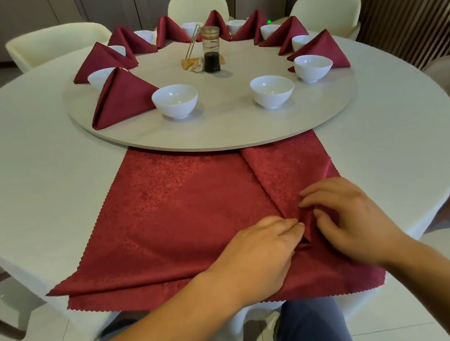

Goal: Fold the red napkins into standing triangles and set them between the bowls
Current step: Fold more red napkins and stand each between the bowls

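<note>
Left hand presses flat; right hand fingers pinch red napkin.

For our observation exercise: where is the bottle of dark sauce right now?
In the head view, the sauce bottle stands upright near the centre of the turntable, just right of a small wooden holder.

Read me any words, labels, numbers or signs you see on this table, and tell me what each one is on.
No text can be read.
Bottle: faint marks on its glass, too blurred to read.
Napkins, bowls: no writing shows.
</note>
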A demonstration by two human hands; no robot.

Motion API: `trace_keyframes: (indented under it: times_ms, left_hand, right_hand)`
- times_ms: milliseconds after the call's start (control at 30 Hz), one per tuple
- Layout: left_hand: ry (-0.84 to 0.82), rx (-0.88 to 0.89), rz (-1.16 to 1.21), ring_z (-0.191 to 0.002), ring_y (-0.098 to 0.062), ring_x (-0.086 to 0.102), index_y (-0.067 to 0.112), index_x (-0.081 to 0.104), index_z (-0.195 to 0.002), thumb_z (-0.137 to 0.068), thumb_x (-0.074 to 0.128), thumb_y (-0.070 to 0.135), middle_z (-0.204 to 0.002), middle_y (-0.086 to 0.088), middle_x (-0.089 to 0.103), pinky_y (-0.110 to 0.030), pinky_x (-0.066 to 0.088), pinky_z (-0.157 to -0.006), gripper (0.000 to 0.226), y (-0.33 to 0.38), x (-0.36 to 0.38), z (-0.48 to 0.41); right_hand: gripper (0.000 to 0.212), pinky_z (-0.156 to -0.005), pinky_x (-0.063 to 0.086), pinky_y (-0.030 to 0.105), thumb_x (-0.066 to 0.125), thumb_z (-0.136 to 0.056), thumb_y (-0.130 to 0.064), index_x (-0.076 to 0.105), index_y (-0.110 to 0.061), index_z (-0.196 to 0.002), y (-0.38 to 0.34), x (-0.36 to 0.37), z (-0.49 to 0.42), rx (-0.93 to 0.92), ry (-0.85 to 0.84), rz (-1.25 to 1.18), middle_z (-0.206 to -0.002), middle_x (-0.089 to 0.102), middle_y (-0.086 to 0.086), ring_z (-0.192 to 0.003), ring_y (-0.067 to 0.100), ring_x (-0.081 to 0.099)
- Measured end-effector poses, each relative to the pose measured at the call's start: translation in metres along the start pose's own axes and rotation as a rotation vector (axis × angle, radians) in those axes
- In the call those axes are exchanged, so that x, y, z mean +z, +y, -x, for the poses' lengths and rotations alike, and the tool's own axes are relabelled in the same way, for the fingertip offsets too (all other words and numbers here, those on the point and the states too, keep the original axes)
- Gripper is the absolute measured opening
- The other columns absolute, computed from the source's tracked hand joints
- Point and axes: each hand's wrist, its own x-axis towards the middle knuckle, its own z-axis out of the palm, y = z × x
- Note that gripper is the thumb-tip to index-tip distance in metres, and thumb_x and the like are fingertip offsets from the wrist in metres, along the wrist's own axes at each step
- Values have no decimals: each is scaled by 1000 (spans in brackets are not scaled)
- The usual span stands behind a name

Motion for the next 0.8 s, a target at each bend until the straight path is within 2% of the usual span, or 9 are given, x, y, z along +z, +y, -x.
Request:
trace_keyframes:
  times_ms: [100,167,267,367,467,600,667,733,800]
  left_hand:
    - [-9,-7,95,-131,-12,46,18,54,-143,-99,54,17,-142,6,55,-30,48,-103,44,-5,-7,9]
    - [1,3,35,-122,-10,51,22,62,-133,-96,55,23,-132,11,58,-29,49,-98,37,-9,-13,17]
    - [25,14,-102,-106,-10,58,26,73,-113,-91,53,31,-115,13,64,-30,52,-85,30,-17,-23,31]
    - [-10,33,-168,-94,-12,61,26,74,-109,-89,60,23,-103,13,66,-32,54,-73,24,-22,-27,37]
    - [17,68,-184,-86,-13,62,22,73,-110,-81,71,7,-97,10,69,-31,55,-68,33,-20,-27,36]
    - [-24,76,-204,-81,-11,61,25,69,-113,-80,76,12,-92,13,67,-29,54,-64,36,-13,-26,37]
    - [-87,38,-213,-86,-11,61,28,65,-117,-81,78,18,-98,14,65,-30,55,-67,40,-11,-33,38]
    - [-140,-21,-185,-102,-13,58,29,62,-124,-90,66,21,-113,13,61,-34,55,-80,35,-12,-45,36]
    - [-184,-105,-99,-111,-11,54,32,63,-122,-98,56,26,-119,14,59,-36,51,-90,26,-14,-58,35]
  right_hand:
    - [17,-90,44,24,58,-85,-24,70,-27,-97,-30,2,8,-18,-70,-137,-99,63,-19,-100,9,58]
    - [13,-87,45,24,63,-86,-36,69,-31,-96,-38,6,15,-20,-118,-140,-97,62,-21,-97,7,58]
    - [24,-81,48,26,68,-84,-49,69,-29,-95,-36,12,23,-36,-115,-45,-96,62,-18,-92,7,57]
    - [24,-78,51,33,68,-87,-47,72,-24,-92,-34,19,30,-104,-93,36,-98,63,-13,-91,12,59]
    - [23,-78,50,33,63,-94,-42,73,-22,-89,-34,22,34,-133,-37,64,-97,64,-10,-91,14,59]
    - [24,-80,51,31,57,-98,-34,72,-19,-87,-26,14,38,-128,-4,59,-98,64,-9,-92,15,61]
    - [24,-81,51,31,57,-98,-33,71,-17,-87,-16,5,42,-113,16,64,-99,65,-7,-94,15,63]
    - [25,-82,51,29,56,-97,-35,71,-17,-87,-6,-4,47,-82,20,79,-101,66,-8,-98,14,64]
    - [27,-85,50,28,55,-95,-40,72,-20,-86,2,-11,50,-50,12,91,-102,66,-11,-101,13,65]
